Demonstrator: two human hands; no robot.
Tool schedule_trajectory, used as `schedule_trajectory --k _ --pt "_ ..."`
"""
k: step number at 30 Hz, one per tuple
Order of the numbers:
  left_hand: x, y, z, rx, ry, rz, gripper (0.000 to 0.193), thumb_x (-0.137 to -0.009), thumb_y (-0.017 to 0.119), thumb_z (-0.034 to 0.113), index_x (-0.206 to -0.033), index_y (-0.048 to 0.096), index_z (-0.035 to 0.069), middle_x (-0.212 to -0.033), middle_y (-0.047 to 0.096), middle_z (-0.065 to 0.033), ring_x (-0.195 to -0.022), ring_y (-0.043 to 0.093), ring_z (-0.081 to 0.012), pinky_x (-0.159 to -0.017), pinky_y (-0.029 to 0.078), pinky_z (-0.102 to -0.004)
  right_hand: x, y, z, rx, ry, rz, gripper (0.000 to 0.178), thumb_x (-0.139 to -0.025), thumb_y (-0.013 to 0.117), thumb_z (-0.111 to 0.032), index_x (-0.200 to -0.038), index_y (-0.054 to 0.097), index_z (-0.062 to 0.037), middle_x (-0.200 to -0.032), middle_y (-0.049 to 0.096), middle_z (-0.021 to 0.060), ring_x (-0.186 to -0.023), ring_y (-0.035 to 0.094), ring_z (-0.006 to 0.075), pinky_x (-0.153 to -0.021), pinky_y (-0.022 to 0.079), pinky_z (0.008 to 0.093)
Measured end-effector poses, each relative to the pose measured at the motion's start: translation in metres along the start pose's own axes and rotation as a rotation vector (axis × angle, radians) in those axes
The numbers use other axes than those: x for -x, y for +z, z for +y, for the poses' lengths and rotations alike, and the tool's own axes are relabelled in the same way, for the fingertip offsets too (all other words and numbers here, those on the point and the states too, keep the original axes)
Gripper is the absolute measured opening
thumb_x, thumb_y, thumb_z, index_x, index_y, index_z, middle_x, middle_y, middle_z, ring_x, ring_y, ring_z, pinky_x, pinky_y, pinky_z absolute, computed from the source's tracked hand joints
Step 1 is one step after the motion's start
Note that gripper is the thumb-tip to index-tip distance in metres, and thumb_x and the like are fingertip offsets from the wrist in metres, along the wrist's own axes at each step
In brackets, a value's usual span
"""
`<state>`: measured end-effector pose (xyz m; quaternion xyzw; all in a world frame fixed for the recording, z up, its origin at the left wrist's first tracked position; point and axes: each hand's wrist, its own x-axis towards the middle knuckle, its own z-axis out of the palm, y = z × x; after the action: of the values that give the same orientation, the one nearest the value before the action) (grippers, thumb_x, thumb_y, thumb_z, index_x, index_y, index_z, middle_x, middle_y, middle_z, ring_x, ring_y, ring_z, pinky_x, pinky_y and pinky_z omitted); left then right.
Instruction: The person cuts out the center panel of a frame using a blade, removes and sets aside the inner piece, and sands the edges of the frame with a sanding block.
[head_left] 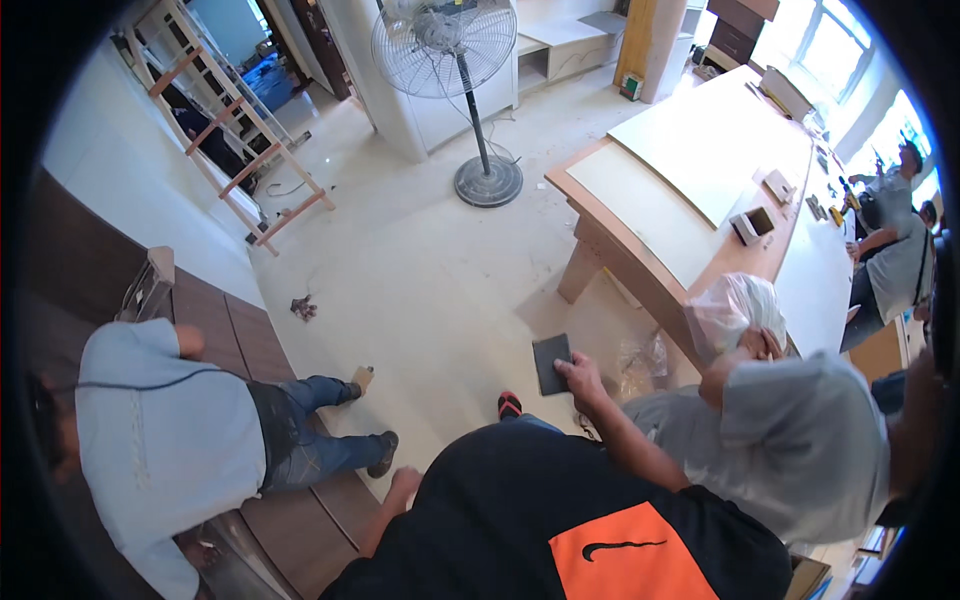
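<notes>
In my right hand (582, 380) is a flat, dark grey rectangular pad (552, 364), the thumb lying over its near right corner. Its exact kind is not clear. My left hand (405, 484) hangs low beside my black shirt (500, 510), fingers curled in, with nothing seen in them. The dark brown panels (330, 500) lie closest to it. At my right, a person in a grey shirt (800, 430) has a hand near a clear plastic bag (738, 312) at the workbench edge.
Left, another person (170, 420) bends over the panels, a cable across the back. A floor fan (488, 180) stands ahead, a wooden ladder (235, 150) far left. The workbench (640, 235) carries boards and a small open box (752, 226). More people (895, 250) work beyond it.
</notes>
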<state>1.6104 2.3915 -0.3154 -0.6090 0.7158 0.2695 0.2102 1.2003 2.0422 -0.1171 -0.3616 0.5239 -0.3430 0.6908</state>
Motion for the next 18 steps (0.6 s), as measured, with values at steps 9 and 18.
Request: schedule_trajectory --k 9,18 --pt "-0.069 -0.081 -0.096 0.603 -0.511 -0.032 0.040 -0.097 0.054 0.036 -0.114 0.073 0.004 -0.114 0.071 -0.0214 -0.105 0.067 -0.0412 -0.087 0.053 -0.0556 -0.201 0.083 -0.138 0.104 -0.076 0.107 0.021 -0.089 0.071 -0.012 -0.102 0.068 0.0041 -0.089 0.068 0.0070 -0.078 0.061 0.0145 -0.072 0.050 0.0312" --pt "-0.303 -0.304 -0.320 0.014 -0.190 0.460 0.042 -0.097 0.053 0.036 -0.115 0.074 0.005 -0.120 0.070 -0.0209 -0.109 0.065 -0.0441 -0.091 0.051 -0.0576 -0.356 0.091 -0.188 0.077 -0.054 0.424 0.027 -0.089 0.073 -0.009 -0.112 0.065 0.0021 -0.098 0.070 0.0088 -0.084 0.067 0.0161 -0.078 0.054 0.0312"
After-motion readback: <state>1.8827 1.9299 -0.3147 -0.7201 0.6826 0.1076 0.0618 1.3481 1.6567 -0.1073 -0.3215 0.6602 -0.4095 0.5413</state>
